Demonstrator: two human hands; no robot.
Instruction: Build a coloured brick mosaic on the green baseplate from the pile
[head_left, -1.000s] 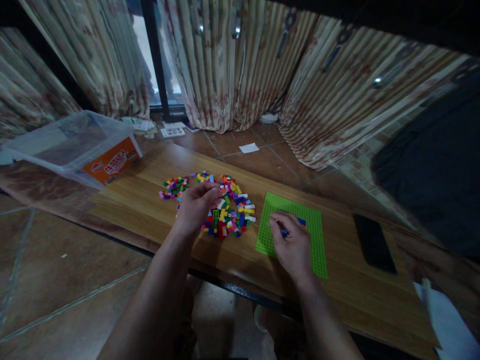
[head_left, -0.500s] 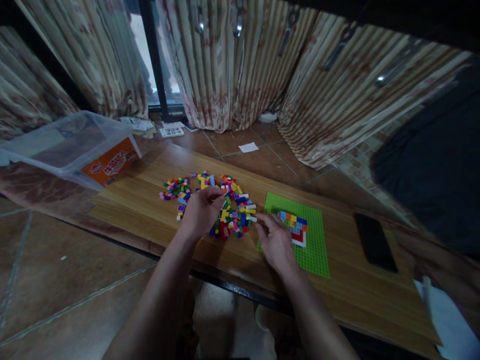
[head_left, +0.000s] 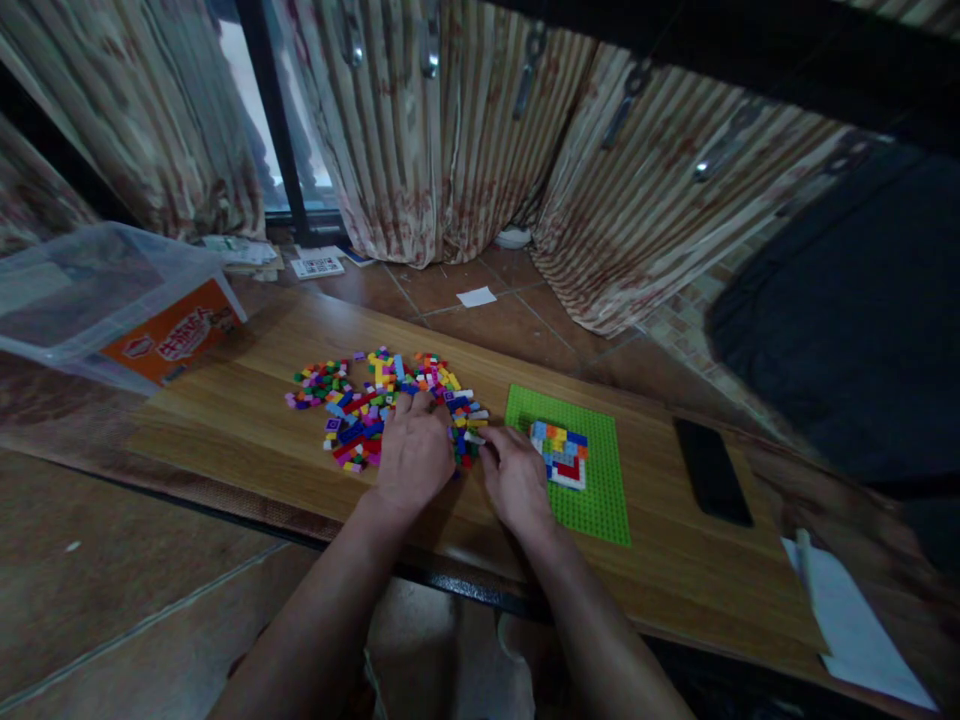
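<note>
My left hand (head_left: 416,445) reaches into a pile of small toy building bricks (head_left: 360,405), back of the hand up. Its fingers are curled down among the bricks, and the fingertips are hidden. At the pile's right edge, my right hand (head_left: 519,478) pinches a small white brick (head_left: 473,438) between thumb and forefinger. Just beyond that hand lies a green studded baseplate (head_left: 601,505). On it sits a flat square of joined bricks (head_left: 564,452) in blue, orange, yellow, red and white.
A wooden board (head_left: 247,400) carries the bricks and baseplate. On its right lies a black phone (head_left: 712,470). A clear plastic box (head_left: 112,300) with an orange label stands at the left end. Paper (head_left: 855,630) lies at the lower right, and striped curtains (head_left: 435,150) hang behind.
My left hand has lowered from above the pile into the bricks, its fingers now curled down. My right hand has shifted slightly left, off the baseplate's edge. The whole view has swung a little right.
</note>
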